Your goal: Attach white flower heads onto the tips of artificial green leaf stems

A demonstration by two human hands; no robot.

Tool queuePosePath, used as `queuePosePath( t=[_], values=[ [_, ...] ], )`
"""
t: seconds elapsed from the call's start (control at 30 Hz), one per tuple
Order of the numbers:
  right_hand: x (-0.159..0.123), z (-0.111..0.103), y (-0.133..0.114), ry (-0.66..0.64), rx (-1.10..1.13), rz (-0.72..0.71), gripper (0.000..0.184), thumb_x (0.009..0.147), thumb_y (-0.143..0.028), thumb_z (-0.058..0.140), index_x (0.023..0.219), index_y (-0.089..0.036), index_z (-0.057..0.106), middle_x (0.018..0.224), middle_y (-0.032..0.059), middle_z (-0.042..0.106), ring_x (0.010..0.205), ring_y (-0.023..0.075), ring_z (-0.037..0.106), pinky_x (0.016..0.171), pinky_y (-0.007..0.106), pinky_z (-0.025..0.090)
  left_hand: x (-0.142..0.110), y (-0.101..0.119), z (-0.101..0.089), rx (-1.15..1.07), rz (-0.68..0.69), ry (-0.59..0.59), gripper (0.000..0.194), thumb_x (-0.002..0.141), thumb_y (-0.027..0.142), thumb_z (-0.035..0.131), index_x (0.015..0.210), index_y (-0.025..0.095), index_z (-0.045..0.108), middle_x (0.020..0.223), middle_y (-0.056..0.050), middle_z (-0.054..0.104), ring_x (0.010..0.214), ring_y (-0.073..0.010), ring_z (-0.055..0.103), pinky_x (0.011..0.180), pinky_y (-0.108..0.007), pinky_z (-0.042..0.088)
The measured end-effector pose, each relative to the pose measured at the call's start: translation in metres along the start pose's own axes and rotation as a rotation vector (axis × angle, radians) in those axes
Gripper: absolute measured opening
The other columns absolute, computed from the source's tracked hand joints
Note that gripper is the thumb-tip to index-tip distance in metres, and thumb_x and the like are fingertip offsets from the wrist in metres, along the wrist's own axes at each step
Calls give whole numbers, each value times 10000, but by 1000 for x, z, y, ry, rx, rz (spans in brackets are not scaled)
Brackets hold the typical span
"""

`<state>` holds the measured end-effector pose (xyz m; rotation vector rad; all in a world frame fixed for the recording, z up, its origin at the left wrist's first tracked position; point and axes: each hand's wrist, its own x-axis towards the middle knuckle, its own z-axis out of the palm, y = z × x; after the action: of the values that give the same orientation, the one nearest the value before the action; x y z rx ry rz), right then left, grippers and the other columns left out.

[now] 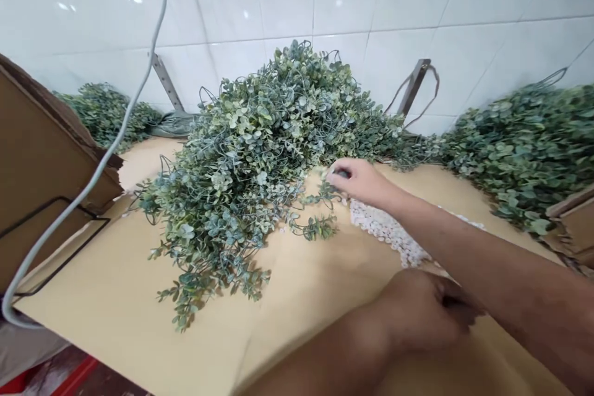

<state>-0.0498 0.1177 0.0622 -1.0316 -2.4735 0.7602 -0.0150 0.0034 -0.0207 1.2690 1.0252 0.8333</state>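
Note:
My right hand point(357, 180) reaches to the front of a big heap of artificial eucalyptus sprigs point(278, 130). Its thumb and fingers are closed round a sprig, mostly hidden by the hand. Just left of it, a few loose sprigs point(320, 227) lie on the tan tabletop point(297, 278). Small white plastic pieces point(387, 226) are spread beside and partly under my right forearm. My left hand point(427, 306) is lower, close to the right forearm, blurred, with its fingers curled; whatever they hold is hidden.
More greenery is piled at the right point(533, 148) and at the far left point(109, 112). A cardboard box point(46, 142) stands on the left, with a grey cable point(134, 102) hanging in front. Metal brackets point(414, 90) rise against the tiled wall. Another cardboard edge point(575, 223) is at the right.

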Motion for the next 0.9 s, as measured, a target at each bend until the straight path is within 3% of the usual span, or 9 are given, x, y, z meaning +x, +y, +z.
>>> queuePosePath(
  t=[0.07, 0.23, 0.37, 0.5, 0.6, 0.73, 0.9],
  values=[
    [-3, -14, -1, 55, 157, 72, 194, 832, -268, 412, 768, -110, 504, 731, 46, 575, 599, 50, 503, 589, 187, 436, 3, -3, 1, -42, 1, 1, 295, 740, 134, 505, 940, 141, 722, 714, -42, 646, 618, -124, 536, 727, -266, 489],
    [-32, -44, -2, 176, 853, 261, 121, 826, -157, 409, 709, -138, 435, 707, 30, 564, 561, 59, 548, 567, 215, 503, 11, -9, 1, -158, -37, 58, 239, 745, 151, 537, 908, 126, 711, 628, -14, 571, 527, -93, 489, 586, -232, 461],
    [-78, -67, 12, 232, 921, 278, 163, 816, -188, 444, 663, -146, 404, 678, 4, 526, 451, 27, 451, 413, 151, 370, 10, -8, 0, -145, -3, 146, 212, 753, 151, 541, 887, 128, 703, 583, 5, 559, 533, -94, 508, 592, -227, 455],
    [-132, -82, 38, 285, 956, 376, 181, 771, -263, 536, 677, -139, 443, 647, -21, 473, 390, -23, 321, 364, 105, 209, 7, -4, -11, 181, 166, 411, 169, 753, 173, 558, 829, 172, 709, 774, -42, 643, 698, -144, 566, 712, -276, 473],
    [-162, -81, 59, 244, 1006, 504, 300, 666, -355, 668, 705, -141, 461, 644, -35, 463, 389, -33, 291, 352, 100, 153, 7, -2, -24, 473, 248, 528, 204, 758, 165, 560, 902, 167, 704, 928, -78, 618, 810, -175, 572, 782, -310, 467],
    [-177, -68, 77, 122, 1081, 587, 495, 535, -476, 757, 717, -146, 435, 610, -59, 448, 393, -41, 264, 352, 98, 118, 11, 1, -36, 719, 157, 586, 295, 742, 159, 589, 1024, 145, 673, 961, -92, 582, 880, -204, 566, 796, -328, 460],
    [-178, -49, 84, -3, 1196, 617, 590, 470, -531, 771, 693, -160, 370, 542, -91, 408, 379, -49, 245, 365, 90, 104, 18, 4, -38, 832, 143, 575, 178, 783, 128, 519, 756, 190, 683, 808, -47, 601, 849, -192, 572, 762, -307, 441]
  ],
)
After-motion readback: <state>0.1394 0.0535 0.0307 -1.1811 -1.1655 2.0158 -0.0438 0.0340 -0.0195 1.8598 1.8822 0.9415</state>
